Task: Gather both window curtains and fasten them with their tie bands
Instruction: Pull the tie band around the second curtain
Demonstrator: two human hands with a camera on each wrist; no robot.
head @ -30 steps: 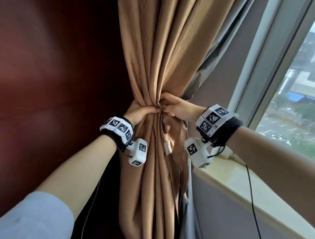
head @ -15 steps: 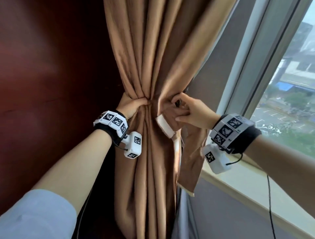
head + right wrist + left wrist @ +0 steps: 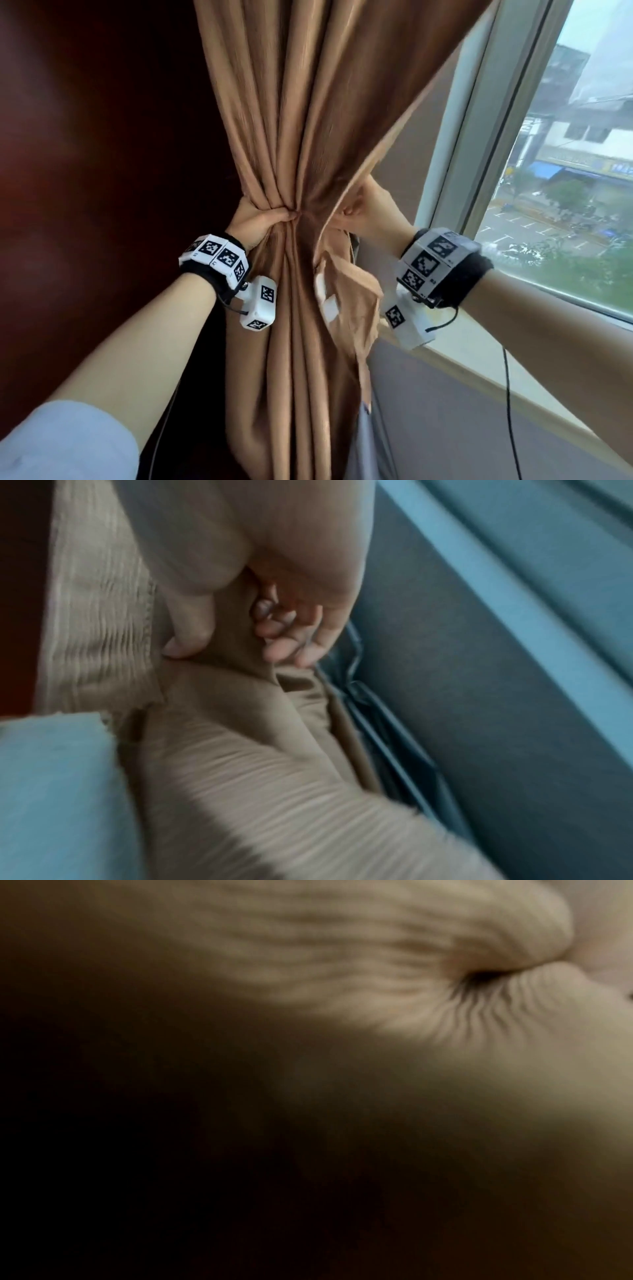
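Tan ribbed curtain (image 3: 291, 137) is bunched at frame centre, its waist clenched by the left hand (image 3: 255, 221). At centre right, the tie band (image 3: 349, 294) is pinched by the right hand (image 3: 370, 210), now raised higher than half a second ago; its white-patched end hangs loose.

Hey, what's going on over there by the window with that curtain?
A person is tying back a tan curtain beside the window. Their left hand grips the gathered folds at the waist of the bundle. The right hand pinches the fabric on the window side. The tie band, with its white patch, hangs loose below the hands, so the curtain is bunched but not yet fastened.
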